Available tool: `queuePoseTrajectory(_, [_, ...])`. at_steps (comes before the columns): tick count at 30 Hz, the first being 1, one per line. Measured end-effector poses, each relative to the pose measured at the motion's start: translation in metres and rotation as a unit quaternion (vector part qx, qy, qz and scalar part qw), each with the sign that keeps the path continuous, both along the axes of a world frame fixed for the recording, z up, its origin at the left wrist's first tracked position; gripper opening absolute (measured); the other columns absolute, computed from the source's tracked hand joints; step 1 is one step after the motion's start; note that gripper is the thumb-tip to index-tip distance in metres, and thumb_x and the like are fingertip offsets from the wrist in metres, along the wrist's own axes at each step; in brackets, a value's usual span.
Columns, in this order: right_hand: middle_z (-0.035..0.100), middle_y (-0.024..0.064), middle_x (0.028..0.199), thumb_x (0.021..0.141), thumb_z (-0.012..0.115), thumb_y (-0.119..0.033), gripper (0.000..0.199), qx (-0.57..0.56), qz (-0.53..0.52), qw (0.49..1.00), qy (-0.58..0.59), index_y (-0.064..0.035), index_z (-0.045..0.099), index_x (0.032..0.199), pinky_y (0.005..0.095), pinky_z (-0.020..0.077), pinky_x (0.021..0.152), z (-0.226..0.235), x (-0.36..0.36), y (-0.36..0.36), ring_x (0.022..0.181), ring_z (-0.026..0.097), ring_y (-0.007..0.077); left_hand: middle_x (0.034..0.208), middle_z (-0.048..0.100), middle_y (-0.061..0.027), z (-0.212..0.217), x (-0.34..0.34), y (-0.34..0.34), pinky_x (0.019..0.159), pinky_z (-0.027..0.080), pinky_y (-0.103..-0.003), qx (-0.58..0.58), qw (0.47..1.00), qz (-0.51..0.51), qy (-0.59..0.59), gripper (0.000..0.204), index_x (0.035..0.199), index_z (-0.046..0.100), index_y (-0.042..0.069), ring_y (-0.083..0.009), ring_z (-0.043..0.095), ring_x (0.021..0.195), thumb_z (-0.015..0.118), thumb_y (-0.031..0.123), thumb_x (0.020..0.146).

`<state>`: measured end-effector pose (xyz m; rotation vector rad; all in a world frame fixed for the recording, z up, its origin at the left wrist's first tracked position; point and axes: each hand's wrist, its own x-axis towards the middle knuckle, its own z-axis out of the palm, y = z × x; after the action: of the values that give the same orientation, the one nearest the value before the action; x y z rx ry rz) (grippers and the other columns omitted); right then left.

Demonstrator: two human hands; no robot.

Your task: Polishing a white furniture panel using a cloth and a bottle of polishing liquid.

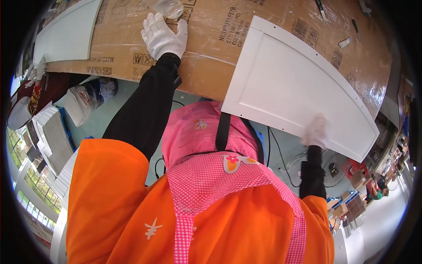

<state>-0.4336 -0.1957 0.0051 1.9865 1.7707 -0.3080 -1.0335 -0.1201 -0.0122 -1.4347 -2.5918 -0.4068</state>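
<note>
My left hand [165, 37] wears a white knit glove and lies palm down with spread fingers on the cardboard sheet [202, 66] covering the worktable. Just beyond its fingertips is a clear, rounded plastic thing [171, 8], cut off by the view's rim. To the right, a white panel [290, 79] with a raised border and small holes along its edges rests on the cardboard, its near edge jutting over the table's side. At that near edge is my right hand [315, 131], also gloved; motion smears its fingers, so its grip is unclear.
A knife [321, 9], a dark slim tool [355, 30] and a small white-bladed piece [345, 42] lie at the far right. Another white panel [68, 33] is at the upper left, beside another person's gloved hand [40, 67]. Stacked panels [52, 134] stand left; cables hang below the table.
</note>
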Motion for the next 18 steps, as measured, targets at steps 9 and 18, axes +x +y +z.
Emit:
queuePoseTrajectory(9, [0.065, 0.0141, 0.123, 0.081, 0.075, -0.019, 0.035, 0.036, 0.012, 0.900, 0.433, -0.0088, 0.065, 0.113, 0.0370, 0.0505, 0.098, 0.041, -0.230, 0.022, 0.119, 0.061, 0.0263, 0.157, 0.038, -0.0214, 0.003, 0.002, -0.002, 0.123, 0.021, -0.049, 0.025, 0.999, -0.005, 0.021, 0.081, 0.145, 0.043, -0.001, -0.0358, 0.030, 0.149, 0.062, 0.056, 0.091])
queuePoseTrajectory(18, [0.064, 0.0006, 0.089, 0.085, 0.067, -0.020, 0.020, 0.053, 0.403, 0.835, 0.370, -0.0225, 0.072, 0.104, 0.0401, 0.0504, 0.065, 0.049, -0.253, -0.037, 0.076, 0.063, 0.0225, 0.158, 0.038, -0.0218, 0.000, 0.002, -0.003, 0.124, 0.017, -0.049, 0.034, 0.999, -0.009, -0.017, 0.079, 0.146, 0.044, 0.001, -0.0377, 0.030, 0.149, 0.061, 0.055, 0.090])
